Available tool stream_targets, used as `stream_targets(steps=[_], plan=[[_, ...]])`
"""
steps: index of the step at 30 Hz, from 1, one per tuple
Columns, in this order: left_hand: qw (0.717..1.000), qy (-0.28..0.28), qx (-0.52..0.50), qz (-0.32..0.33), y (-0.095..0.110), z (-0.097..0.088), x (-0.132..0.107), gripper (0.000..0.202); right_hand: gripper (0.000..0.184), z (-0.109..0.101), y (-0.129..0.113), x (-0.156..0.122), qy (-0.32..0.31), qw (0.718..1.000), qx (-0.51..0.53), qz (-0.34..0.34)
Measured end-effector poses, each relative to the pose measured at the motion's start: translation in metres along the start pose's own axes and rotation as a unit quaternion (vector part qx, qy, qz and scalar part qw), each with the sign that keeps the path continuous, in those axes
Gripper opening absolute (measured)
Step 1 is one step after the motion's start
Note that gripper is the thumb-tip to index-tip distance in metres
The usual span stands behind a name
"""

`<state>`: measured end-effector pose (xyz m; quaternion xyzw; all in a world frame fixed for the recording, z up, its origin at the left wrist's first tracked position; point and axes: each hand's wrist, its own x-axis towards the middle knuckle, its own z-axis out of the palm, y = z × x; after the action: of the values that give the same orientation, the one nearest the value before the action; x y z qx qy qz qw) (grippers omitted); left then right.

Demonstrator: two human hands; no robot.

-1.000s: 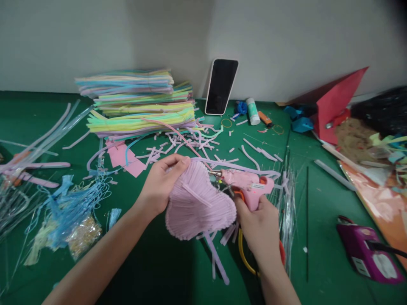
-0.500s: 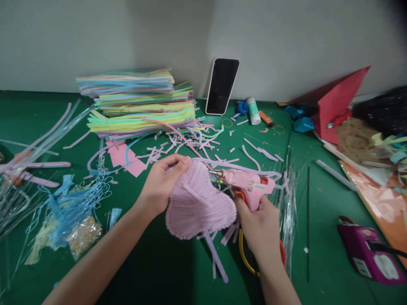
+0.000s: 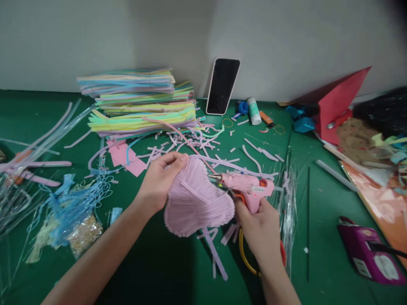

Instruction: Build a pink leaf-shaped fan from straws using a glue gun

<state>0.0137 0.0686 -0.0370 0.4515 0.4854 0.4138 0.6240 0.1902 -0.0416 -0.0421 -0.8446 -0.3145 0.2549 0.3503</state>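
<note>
My left hand [image 3: 163, 180] pinches the upper left edge of a lilac panel [image 3: 197, 207] made of pipe cleaners laid side by side, its outline curved and lobed. A long lilac pipe cleaner [image 3: 235, 167] runs from my left fingertips along the panel's top and off to the right. In my right hand [image 3: 259, 224] is a pink glue gun [image 3: 246, 185], its metal nozzle pointing left, close to the panel's upper right edge. Orange and dark parts of another tool show by my right thumb. The panel's underside is hidden.
Bundles of coloured pipe cleaners [image 3: 143, 110] lie at the back, beside a leaning phone [image 3: 223, 87]. Cut lilac pieces litter the green table [image 3: 321, 228]. Blue tassels [image 3: 79, 203] and a bag of beads [image 3: 85, 235] are at left, a purple device [image 3: 370, 252] at right.
The panel has shifted slightly up and left with my left hand, tilting a little. The nozzle now shows more clearly beside its edge. Both hands keep their hold.
</note>
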Motion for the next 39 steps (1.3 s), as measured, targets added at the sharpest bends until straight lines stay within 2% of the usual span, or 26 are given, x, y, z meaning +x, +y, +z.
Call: stream_targets(steps=[15,26,39], plan=[[1.000,0.012,-0.012,0.003,0.005,0.000,0.002,0.025,0.028,-0.002,0.003,-0.001,-0.018,0.999,0.034,-0.005],[1.000,0.009,0.013,-0.001,0.006,0.000,0.000,0.024,0.040,0.000,-0.009,0.000,0.031,0.999,0.017,-0.023],[1.000,0.000,0.019,-0.004,0.005,0.000,-0.001,0.023,0.036,0.001,-0.011,0.000,0.044,0.998,0.004,-0.034]])
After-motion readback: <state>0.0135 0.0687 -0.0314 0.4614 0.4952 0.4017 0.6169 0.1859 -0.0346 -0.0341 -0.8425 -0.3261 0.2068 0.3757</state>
